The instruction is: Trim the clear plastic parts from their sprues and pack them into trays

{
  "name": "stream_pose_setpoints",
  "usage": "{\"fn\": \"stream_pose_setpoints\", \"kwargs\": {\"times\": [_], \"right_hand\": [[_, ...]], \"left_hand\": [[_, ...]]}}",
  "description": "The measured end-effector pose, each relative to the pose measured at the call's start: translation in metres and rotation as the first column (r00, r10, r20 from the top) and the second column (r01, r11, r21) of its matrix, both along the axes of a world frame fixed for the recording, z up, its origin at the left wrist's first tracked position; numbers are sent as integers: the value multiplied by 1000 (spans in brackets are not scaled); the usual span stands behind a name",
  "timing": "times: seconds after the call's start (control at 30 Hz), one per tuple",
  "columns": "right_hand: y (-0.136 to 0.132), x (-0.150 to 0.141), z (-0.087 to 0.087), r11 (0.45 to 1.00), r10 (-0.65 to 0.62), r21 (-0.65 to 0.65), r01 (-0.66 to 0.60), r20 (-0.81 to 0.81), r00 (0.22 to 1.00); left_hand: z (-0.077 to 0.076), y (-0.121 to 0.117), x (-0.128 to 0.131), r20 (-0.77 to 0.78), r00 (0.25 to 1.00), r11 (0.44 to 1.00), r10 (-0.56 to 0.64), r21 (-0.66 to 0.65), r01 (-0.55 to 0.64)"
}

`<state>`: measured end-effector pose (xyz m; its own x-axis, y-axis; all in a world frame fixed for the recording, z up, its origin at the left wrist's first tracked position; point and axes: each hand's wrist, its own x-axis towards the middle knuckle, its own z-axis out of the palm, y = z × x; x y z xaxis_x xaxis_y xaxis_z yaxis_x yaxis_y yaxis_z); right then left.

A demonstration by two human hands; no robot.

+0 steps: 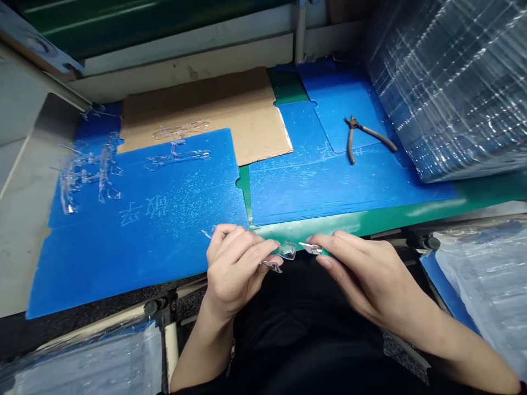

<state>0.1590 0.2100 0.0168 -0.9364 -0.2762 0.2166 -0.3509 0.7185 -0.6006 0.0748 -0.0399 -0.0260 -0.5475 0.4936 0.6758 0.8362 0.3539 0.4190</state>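
Observation:
My left hand (234, 263) is closed in a pinch on a small clear plastic part (286, 251), held over my lap at the front edge of the bench. My right hand (354, 269) is closed around a small metal blade (310, 248) whose tip points at the clear part, almost touching it. Both hands sit close together just below the blue sheet (135, 230).
Clear plastic sprues and offcuts (88, 173) lie at the left on the blue sheet, more (177, 148) by the cardboard (214, 112). Side-cutter pliers (364, 137) rest at the right. A stack of clear trays (448, 82) fills the far right. Bagged trays (489, 285) flank my lap.

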Motion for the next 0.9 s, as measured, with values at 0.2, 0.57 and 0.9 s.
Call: {"fn": "stream_pose_setpoints", "kwargs": {"times": [0.2,0.57,0.9], "right_hand": [[-2,4,5,999,32,16,-31,-25,999],[1,3,7,999,41,-21,-40,33,999],[8,1,9,999,27,39,-28,12,1000]], "left_hand": [[3,1,1,-44,999,998,25,-53,-27],[11,0,4,-128,991,988,26,-145,-44],[14,0,6,-110,994,979,-13,-204,-10]]}}
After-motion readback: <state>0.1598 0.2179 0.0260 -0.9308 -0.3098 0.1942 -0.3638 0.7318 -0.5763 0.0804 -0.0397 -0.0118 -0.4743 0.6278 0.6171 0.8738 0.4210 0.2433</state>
